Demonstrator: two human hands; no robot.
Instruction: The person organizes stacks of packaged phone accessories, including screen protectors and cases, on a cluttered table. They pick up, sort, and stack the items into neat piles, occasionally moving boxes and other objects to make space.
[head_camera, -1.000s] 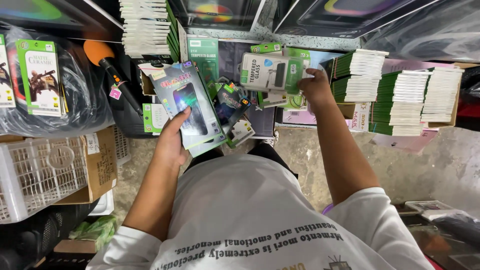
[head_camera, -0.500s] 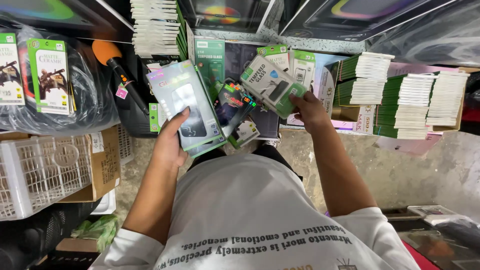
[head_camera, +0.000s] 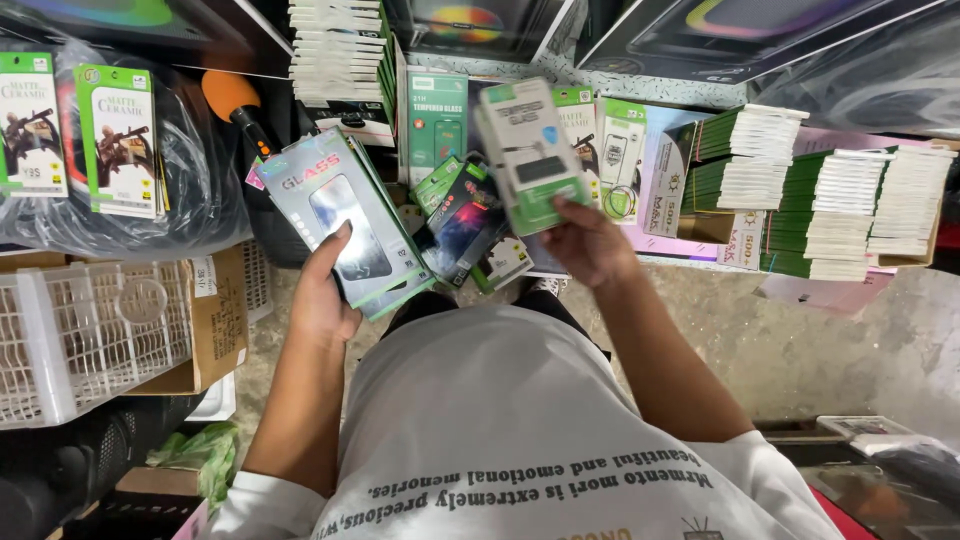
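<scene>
Gripping fanned packet stack (head_camera: 345, 225), left hand (head_camera: 322, 300); right hand (head_camera: 590, 245) pinching grey-green packet (head_camera: 528, 152).

The grey-green pack (head_camera: 530, 150) is motion-blurred and hides the right fingers.

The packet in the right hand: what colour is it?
White-grey with a green lower end; the packet shows in the head view.
</scene>
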